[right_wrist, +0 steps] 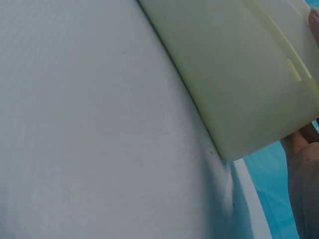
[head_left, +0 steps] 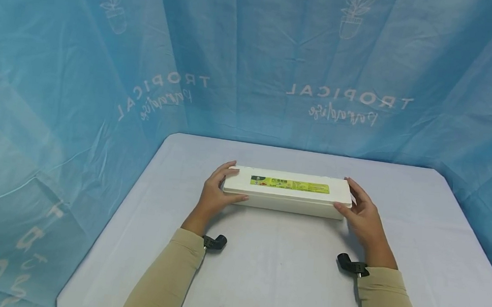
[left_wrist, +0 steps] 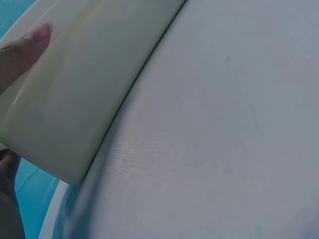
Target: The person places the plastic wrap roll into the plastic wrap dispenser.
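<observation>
A long white lidded box (head_left: pixel 290 205) lies crosswise on the table, a yellow-green printed label (head_left: pixel 289 184) on its top. My left hand (head_left: pixel 217 190) grips its left end, thumb along the front edge and fingers over the far corner. At the opposite end my right hand (head_left: pixel 362 216) holds it the same way, thumb at the front lid edge. The left wrist view shows my left thumb (left_wrist: pixel 25 52) pressed near the lid seam of the box (left_wrist: pixel 84 89). In the right wrist view the box (right_wrist: pixel 244 79) hides most of my right fingers (right_wrist: pixel 301 144).
The table (head_left: pixel 277 265) has a white cover and rounded far corners. Blue printed curtains (head_left: pixel 256 50) hang behind it and on both sides. Black wrist cameras (head_left: pixel 216 242) sit on both wrists, over tan sleeves (head_left: pixel 167 274).
</observation>
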The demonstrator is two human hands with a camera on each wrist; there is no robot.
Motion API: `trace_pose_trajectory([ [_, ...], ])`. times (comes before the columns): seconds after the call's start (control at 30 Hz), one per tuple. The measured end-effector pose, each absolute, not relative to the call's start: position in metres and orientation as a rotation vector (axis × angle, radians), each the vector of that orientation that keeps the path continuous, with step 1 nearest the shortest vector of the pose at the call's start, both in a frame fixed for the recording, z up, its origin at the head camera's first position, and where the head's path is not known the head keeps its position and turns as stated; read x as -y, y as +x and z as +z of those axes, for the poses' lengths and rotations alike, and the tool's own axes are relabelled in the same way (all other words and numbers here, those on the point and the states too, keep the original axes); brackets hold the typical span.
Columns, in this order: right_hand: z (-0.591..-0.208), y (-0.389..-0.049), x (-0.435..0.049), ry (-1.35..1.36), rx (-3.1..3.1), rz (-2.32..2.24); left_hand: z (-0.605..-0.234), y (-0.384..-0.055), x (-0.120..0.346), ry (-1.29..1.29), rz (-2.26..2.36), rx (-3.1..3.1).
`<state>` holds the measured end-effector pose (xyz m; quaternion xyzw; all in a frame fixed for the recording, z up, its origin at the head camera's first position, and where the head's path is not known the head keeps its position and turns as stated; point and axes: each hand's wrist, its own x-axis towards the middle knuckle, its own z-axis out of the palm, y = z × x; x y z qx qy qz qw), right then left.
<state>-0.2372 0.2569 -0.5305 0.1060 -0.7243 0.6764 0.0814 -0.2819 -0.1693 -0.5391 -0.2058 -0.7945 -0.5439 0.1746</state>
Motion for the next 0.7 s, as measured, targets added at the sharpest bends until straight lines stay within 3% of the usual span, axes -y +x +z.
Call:
trace_pose_trajectory([
  [0.7,-0.5342,-0.2348,-0.2562,0.274,2.147,1.995,-0.5424,-0.2816,0.1701,-0.634,-1.544,2.227],
])
